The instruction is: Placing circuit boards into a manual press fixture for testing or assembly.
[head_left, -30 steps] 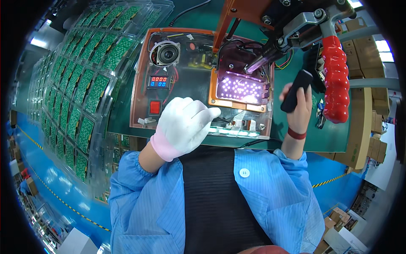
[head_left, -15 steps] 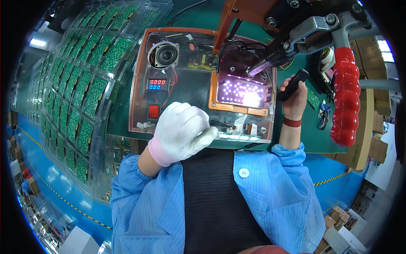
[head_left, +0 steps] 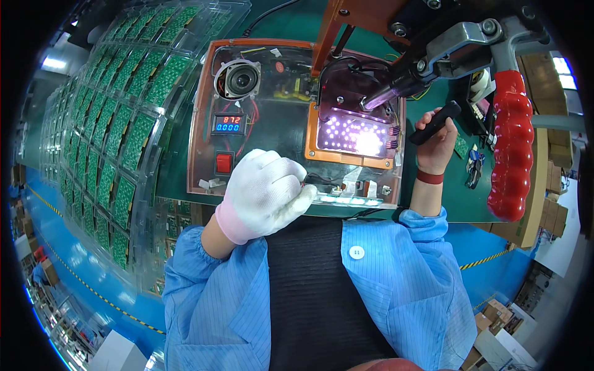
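My left hand (head_left: 265,195), in a white glove with a pink cuff, is closed at the front edge of the test fixture (head_left: 199,148). Its thumb presses toward the curled fingers; whatever lies between them is hidden. Bare, with a red band at the wrist, my right hand (head_left: 437,148) grips a slim black remote control (head_left: 435,123) just right of the fixture. Under the clamp, a lit circuit board (head_left: 352,133) glows with many white-pink dots in an orange frame (head_left: 314,147).
On the fixture sit a round speaker (head_left: 241,80), a digital meter (head_left: 229,124) and a red rocker switch (head_left: 224,163). A red-handled toggle clamp (head_left: 511,145) overhangs the right side. Stacked clear trays of green boards (head_left: 128,145) fill the left. Blue-handled cutters (head_left: 474,167) lie at right.
The meter's upper and lower readouts have changed. My left thumb has drawn closer to the fingers, and my right hand has shifted slightly right with the remote control.
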The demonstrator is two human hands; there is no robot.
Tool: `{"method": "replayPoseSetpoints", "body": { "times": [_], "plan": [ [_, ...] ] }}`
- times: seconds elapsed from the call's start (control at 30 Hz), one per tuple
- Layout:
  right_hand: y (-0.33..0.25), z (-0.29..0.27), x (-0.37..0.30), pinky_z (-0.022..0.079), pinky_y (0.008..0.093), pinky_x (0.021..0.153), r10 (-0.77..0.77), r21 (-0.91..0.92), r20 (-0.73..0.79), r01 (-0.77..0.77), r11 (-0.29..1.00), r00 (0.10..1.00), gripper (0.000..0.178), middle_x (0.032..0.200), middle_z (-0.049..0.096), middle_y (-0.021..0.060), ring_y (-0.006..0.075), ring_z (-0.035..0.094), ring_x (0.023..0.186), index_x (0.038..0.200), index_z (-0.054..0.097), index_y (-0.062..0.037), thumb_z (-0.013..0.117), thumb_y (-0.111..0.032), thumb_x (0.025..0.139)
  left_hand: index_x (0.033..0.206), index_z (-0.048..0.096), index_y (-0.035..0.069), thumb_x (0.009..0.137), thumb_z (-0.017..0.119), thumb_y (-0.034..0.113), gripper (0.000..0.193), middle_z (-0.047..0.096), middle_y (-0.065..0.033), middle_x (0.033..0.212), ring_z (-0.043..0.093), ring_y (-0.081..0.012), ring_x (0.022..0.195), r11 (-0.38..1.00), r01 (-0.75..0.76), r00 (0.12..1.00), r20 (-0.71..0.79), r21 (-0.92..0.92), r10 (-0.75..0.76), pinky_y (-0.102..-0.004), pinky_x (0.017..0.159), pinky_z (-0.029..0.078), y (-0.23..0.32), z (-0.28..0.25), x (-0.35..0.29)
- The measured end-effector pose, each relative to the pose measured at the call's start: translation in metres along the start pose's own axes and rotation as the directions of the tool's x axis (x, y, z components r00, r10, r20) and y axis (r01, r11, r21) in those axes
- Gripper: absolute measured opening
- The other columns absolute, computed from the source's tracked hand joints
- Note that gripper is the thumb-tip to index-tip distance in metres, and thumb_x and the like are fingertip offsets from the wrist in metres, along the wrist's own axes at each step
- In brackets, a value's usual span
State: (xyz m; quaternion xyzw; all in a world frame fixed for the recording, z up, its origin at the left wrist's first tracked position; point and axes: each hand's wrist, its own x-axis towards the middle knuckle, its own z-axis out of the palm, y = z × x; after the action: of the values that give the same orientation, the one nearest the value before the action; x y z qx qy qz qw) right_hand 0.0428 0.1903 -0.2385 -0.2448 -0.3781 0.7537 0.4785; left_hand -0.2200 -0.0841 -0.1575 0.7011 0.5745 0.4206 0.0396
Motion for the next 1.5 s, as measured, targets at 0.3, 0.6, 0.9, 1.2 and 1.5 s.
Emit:
{"method": "replayPoseSetpoints", "body": {
  "times": [0.3, 0.6, 0.9, 1.2, 1.5],
  "plan": [
    [0.001, 0.000, 0.000, 0.044, 0.0316, 0.078, -0.003, 0.019, 0.005, 0.003, 1.000, 1.000, 0.030, 0.092, 0.059, 0.0108, 0.0206, 0.054, 0.078, 0.111, 0.056, -0.0063, 0.054, -0.032, 0.096, 0.071, 0.054, 0.010, 0.078, 0.072, 0.011, 0.019, 0.064, -0.0033, 0.088, 0.049, -0.0205, 0.067, 1.000, 0.013, 1.000, 0.002, -0.012, -0.013, -0.0338, 0.068, 0.040, 0.000, 0.000, -0.001],
    [0.004, -0.010, 0.005, 0.044, 0.0322, 0.078, 0.013, -0.005, -0.010, -0.013, 1.000, 1.000, 0.031, 0.092, 0.059, 0.0111, 0.0213, 0.055, 0.079, 0.112, 0.057, -0.0056, 0.054, -0.031, 0.095, 0.069, 0.052, 0.010, 0.076, 0.070, 0.008, 0.019, 0.067, -0.0043, 0.090, 0.048, -0.0209, 0.067, 1.000, 0.020, 1.000, 0.015, -0.015, -0.020, -0.0333, 0.070, 0.041, -0.001, 0.001, -0.001],
    [0.002, -0.002, 0.005, 0.044, 0.0322, 0.078, 0.029, -0.006, 0.047, -0.028, 1.000, 0.998, 0.033, 0.091, 0.060, 0.0114, 0.0215, 0.055, 0.079, 0.112, 0.057, -0.0049, 0.052, -0.033, 0.095, 0.077, 0.055, 0.011, 0.078, 0.074, 0.012, 0.019, 0.062, -0.0027, 0.089, 0.049, -0.0208, 0.070, 1.000, 0.001, 1.000, 0.016, -0.002, -0.001, -0.0344, 0.067, 0.039, -0.002, 0.005, 0.003],
    [0.007, -0.007, 0.005, 0.045, 0.0315, 0.076, 0.004, -0.054, 0.005, -0.004, 0.999, 1.000, 0.033, 0.090, 0.060, 0.0117, 0.0211, 0.056, 0.077, 0.111, 0.057, -0.0037, 0.052, -0.032, 0.095, 0.075, 0.054, 0.011, 0.077, 0.074, 0.011, 0.020, 0.062, -0.0029, 0.088, 0.048, -0.0203, 0.069, 1.000, 0.006, 1.000, 0.013, -0.010, -0.006, -0.0341, 0.068, 0.039, -0.002, 0.009, 0.001],
    [0.010, -0.014, 0.006, 0.045, 0.0288, 0.070, -0.009, -0.193, -0.006, 0.008, 0.981, 1.000, 0.030, 0.088, 0.062, 0.0129, 0.0199, 0.057, 0.073, 0.108, 0.056, -0.0025, 0.051, -0.029, 0.095, 0.075, 0.054, 0.011, 0.077, 0.074, 0.011, 0.020, 0.062, -0.0027, 0.088, 0.048, -0.0198, 0.069, 1.000, 0.009, 1.000, 0.013, -0.004, -0.009, -0.0336, 0.068, 0.039, -0.003, 0.009, 0.002]
  ]
}}
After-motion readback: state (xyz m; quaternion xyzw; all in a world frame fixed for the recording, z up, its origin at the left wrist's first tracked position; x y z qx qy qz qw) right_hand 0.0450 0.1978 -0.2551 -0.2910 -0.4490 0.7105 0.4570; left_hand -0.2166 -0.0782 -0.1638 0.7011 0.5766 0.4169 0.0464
